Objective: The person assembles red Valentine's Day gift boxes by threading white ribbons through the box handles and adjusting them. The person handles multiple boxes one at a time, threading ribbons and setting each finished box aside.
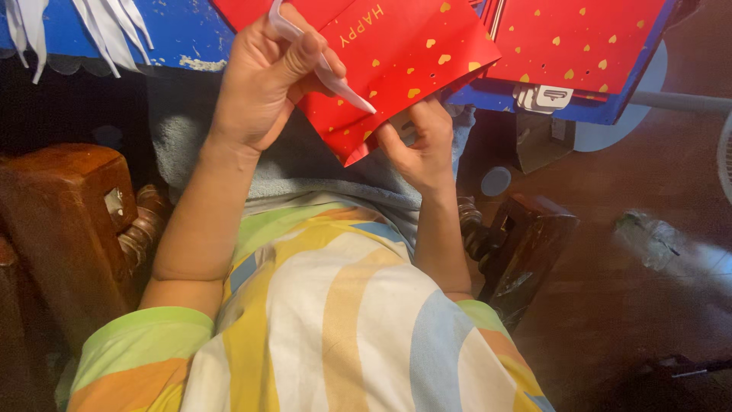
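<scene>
— What are you at just now?

— As I judge it, you're creasing; your left hand (263, 80) is curled shut around a white flat tool (324, 67), thumb over it, its tip lying on the red paper bag (396, 53) close to the near edge; your right hand (419, 145) pinches the bag's near corner between thumb and fingertips, holding it taut.

— And where does the bag sit?

— In the air above your lap, flat and folded, tilted with its near corner lowest; it is red with small gold hearts; its far edge runs out of view at the top.

— What would the next move ask of you?

— My guess only: a firm pinch at that corner so the paper doesn't slip, and the tool's tip laid flat on the fold rather than digging in; thin paper could tear at the edge.

— What else is around?

— Far right, a stack of red sheets (579, 38) of the same pattern lies on a blue board (633, 80), with a white clip (545, 97) at its near edge; far left, white ribbons (84, 23) hang down; a grey towel (305, 164) covers your lap.

— Anything in the way?

— The wooden armrests, left (69, 221) and right (526, 244), hem in your elbows; the stack is near the bag's far right side, so a wide sweep could catch it.
</scene>
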